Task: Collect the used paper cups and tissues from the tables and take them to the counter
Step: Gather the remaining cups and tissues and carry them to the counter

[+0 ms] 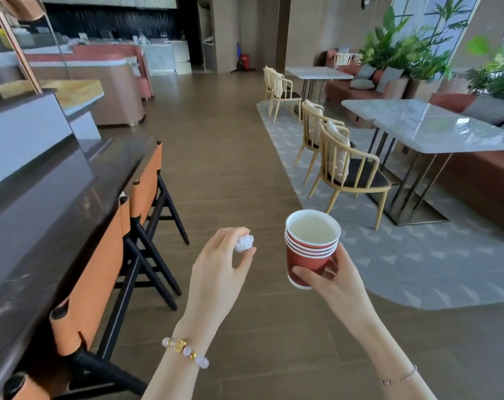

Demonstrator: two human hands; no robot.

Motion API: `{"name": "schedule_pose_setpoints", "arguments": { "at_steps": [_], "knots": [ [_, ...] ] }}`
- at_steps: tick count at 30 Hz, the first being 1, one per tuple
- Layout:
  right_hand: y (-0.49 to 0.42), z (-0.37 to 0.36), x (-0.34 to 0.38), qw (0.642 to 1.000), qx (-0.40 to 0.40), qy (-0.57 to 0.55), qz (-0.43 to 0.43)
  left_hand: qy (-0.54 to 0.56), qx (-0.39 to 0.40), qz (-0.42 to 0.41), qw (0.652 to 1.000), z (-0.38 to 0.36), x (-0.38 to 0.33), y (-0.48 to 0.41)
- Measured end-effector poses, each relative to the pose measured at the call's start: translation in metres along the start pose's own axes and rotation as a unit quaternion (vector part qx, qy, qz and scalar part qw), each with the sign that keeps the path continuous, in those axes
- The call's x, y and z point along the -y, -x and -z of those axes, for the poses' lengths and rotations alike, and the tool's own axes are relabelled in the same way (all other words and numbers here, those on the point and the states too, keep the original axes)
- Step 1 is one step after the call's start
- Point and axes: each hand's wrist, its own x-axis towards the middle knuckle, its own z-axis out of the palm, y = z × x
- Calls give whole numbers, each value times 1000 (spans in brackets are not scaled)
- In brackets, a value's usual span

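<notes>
Café clean-up: a dark counter (57, 197) is seen along the left, with two orange-backed stools (145, 180) pushed against it and part of a third at the bottom edge. Over the wood floor (222, 145), one crumpled white tissue (244, 243) is pinched between the thumb and fingertips of the left hand (216, 269), whose other fingers are curled in; one beaded bracelet (185, 352) is worn on that wrist. Just beside it, apart from the tissue, one stack of red paper cups (308, 255) is held upright in the right hand (331, 281), with thumb and fingers wrapped around the lowest cup. Five rims can be counted in the stack, and the top cup's pale inside is shown. A thin chain (397, 378) is worn on the right wrist. On the grey carpet (418, 269) to the right, two marble tables (418, 125) are lined up, with four pale wooden chairs (351, 171) set along their near side. Potted plants (403, 47) are seen behind them by the window.
</notes>
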Motion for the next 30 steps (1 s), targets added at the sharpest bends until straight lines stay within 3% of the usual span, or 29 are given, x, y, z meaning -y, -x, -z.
{"name": "schedule_pose_setpoints", "arguments": {
  "at_steps": [8, 19, 30],
  "knots": [
    [-149, -39, -19, 1000, 18, 0, 7, -9, 2, 9, 1000, -49, 80, -110],
    [-428, -103, -39, 997, 67, -17, 22, -65, -29, 37, 997, -126, 206, -324],
    [-627, -151, -62, 997, 80, -11, 16, -66, -41, 53, 996, -200, 313, -488]
  ]
}}
